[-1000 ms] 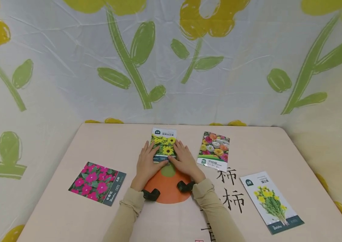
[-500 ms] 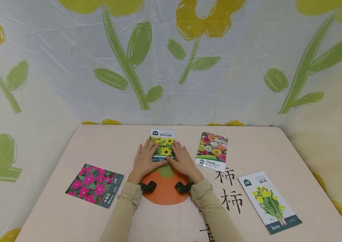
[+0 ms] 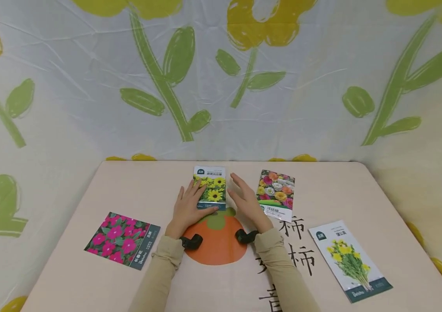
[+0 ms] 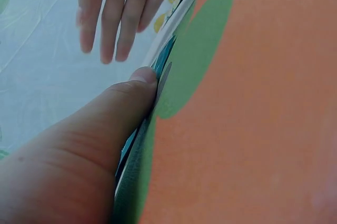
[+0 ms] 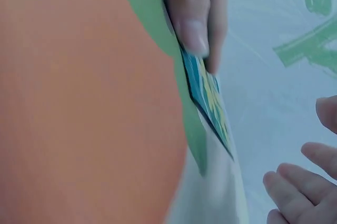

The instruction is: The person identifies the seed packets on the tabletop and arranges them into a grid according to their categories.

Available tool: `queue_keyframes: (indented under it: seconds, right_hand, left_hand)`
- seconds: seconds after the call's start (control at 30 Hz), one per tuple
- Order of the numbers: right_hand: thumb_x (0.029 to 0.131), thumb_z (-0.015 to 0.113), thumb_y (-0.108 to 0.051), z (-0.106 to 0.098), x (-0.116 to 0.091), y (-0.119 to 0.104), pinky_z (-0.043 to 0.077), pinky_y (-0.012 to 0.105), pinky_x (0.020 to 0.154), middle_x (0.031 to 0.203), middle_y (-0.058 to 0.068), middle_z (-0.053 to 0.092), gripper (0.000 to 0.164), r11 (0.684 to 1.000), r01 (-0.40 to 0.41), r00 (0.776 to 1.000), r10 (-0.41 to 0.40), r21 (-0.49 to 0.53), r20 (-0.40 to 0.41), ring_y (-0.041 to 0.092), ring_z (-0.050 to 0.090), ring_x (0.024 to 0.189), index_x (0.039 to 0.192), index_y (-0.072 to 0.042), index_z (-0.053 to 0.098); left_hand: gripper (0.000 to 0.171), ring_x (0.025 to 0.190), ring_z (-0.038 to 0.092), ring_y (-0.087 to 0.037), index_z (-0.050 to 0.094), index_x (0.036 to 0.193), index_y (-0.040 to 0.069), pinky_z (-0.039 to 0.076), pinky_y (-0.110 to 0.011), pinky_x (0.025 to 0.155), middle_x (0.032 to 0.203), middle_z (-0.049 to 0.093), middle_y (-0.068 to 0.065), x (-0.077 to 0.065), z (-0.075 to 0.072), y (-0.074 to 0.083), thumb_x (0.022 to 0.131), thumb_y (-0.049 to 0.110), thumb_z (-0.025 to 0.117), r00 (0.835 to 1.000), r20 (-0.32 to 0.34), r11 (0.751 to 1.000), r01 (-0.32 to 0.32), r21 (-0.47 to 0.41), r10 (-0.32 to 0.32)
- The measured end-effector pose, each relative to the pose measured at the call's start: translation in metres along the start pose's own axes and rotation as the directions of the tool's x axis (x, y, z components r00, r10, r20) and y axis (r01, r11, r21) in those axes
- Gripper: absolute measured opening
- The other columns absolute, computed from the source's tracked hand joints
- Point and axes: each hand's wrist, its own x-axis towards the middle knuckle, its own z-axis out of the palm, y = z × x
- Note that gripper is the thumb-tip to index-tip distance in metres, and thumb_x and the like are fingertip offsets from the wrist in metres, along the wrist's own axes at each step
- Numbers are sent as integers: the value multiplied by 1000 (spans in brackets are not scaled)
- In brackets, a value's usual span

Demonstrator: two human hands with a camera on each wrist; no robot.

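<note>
Placing and squaring the sunflower seed packet (image 3: 216, 190) looks to be the step in hand; the packet lies at upper centre, its lower edge by the green top of the persimmon print (image 3: 217, 245). The left hand (image 3: 188, 208) rests over its left side, fingers spread and fairly straight, gripping nothing, thumb along the lower edge. The right hand (image 3: 249, 206), empty with fingers loosely extended, stands just right of the packet, apart from it, near the lisianthus packet (image 3: 277, 190). The next move probably calls for lifting the left fingers away without dragging the packet.
</note>
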Motion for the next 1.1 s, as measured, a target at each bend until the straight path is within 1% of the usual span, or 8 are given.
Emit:
queue_keyframes:
  seconds: [0.2,0.37,0.57,0.67,0.83,0.93,1.0,1.1]
  right_hand:
    - [103,55,-21,-18,-1,3,25,58,116,157,12,37,56,999,-24,998,23,-22,-60,33,35,143,154,-11,36]
    - [103,55,-19,-35,-1,11,23,58,116,155,15,38,55,999,-18,993,14,-36,-118,34,36,142,153,-10,36]
    - [104,52,-20,-56,-5,17,26,62,113,154,22,37,54,997,-70,984,64,-30,-164,39,34,141,154,-8,33]
    - [104,52,-22,-63,-7,19,28,62,112,151,24,39,54,995,-84,981,72,-59,-181,40,35,140,153,-7,34]
    - [105,51,-30,-75,-12,23,25,62,113,155,18,37,57,985,-117,978,92,-126,-187,38,32,142,154,-9,33]
    - [105,51,-30,-82,-16,25,21,63,115,154,21,37,57,981,-131,976,103,-146,-190,40,29,144,154,-6,33]
    - [105,51,-29,-87,-17,27,20,62,115,154,24,34,57,973,-144,976,110,-179,-186,42,26,144,153,-4,32]
    - [105,51,-26,-94,-19,29,17,63,116,156,28,27,59,962,-162,978,127,-219,-162,46,21,145,153,1,29]
  left_hand:
    - [92,152,12,-29,41,153,15,3,-53,121,163,24,-6,2,2,2,82,69,65,1000,7,1000,10,9,-10]
    - [91,152,10,-28,40,153,16,1,-53,121,164,23,-6,3,3,3,83,68,65,1000,14,1000,21,-2,-21]
    - [91,152,10,-28,40,153,16,1,-53,121,164,23,-5,1,2,4,83,67,66,1000,11,1000,27,4,-27]
    - [91,152,9,-28,39,154,16,1,-53,121,164,22,-6,0,1,5,83,67,65,999,14,1000,31,6,-31]
    - [90,152,9,-29,38,154,17,0,-54,121,164,22,-6,0,0,7,84,68,64,999,20,999,42,3,-42]
    - [90,152,9,-29,39,154,17,0,-55,120,164,22,-5,0,0,7,84,68,63,999,17,999,40,5,-40]
    - [90,152,9,-29,38,154,18,0,-54,121,164,22,-5,0,1,6,84,69,63,999,16,999,37,3,-37]
    - [90,152,10,-30,39,154,17,0,-55,120,164,23,-5,-1,1,6,83,68,64,999,11,1000,31,-7,-31]
